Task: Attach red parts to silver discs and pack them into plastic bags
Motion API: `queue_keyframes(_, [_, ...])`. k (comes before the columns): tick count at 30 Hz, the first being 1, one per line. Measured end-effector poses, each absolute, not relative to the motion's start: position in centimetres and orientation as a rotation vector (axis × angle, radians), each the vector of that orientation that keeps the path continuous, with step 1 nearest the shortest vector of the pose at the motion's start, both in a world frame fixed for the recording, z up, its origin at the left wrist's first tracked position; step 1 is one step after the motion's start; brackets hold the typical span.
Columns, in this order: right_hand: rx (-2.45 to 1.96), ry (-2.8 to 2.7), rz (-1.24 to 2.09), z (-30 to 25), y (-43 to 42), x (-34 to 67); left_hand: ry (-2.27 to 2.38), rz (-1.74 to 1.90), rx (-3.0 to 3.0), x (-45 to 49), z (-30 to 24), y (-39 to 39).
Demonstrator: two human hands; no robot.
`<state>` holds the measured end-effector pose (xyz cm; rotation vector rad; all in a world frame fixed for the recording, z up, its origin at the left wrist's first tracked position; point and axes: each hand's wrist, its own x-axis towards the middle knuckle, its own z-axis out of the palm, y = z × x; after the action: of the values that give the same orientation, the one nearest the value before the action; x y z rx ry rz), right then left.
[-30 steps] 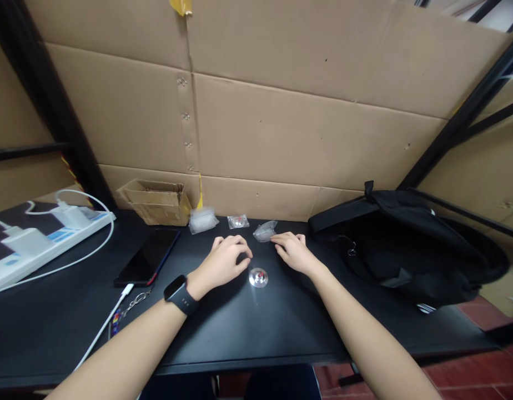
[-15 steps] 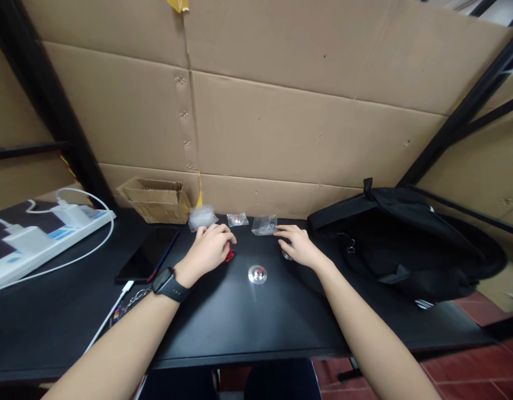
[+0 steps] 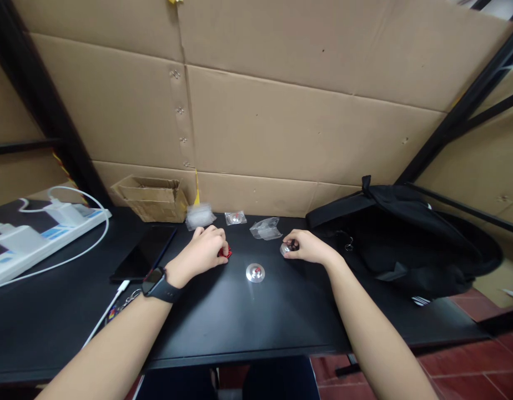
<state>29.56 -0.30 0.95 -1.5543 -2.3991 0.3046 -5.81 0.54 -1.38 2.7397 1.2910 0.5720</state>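
Our left hand (image 3: 202, 253) rests on the black tabletop (image 3: 256, 316), its fingers curled in and closed on a small red piece (image 3: 224, 253) that peeks out at the fingertips. Our right hand (image 3: 308, 248) lies a little to the right, its fingers pinching a small silvery round piece (image 3: 286, 249) just above the surface. Between the two hands, nearer to us, a silver disc (image 3: 255, 273) with a red centre lies flat. Behind it sits a crumpled clear bag (image 3: 265, 228), and a dark phone (image 3: 146, 253) lies left of the left hand. A black backpack (image 3: 406, 239) fills the right side.
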Motion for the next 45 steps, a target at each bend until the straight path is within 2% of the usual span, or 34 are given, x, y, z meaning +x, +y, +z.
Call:
queue_keyframes(19, [-1.326,-2.255,0.439,2.3,-1.3,28.6,1.197,0.533,2.757,-4.5,-1.8,-0.2])
queue_keyframes(29, [-0.965,-2.062,0.6,1.3,-3.1,22.7,1.212,0.946,2.546,-2.6,0.4,-1.7])
queue_keyframes(36, [-0.886,-1.784,0.768,0.3,-4.0,20.3,1.214,1.215,2.436,-1.6,1.4,-3.2])
queue_keyframes(45, [-0.779,-1.658,0.865,-0.1,-4.7,18.9,1.241,1.258,2.301,-0.8,1.5,-3.9])
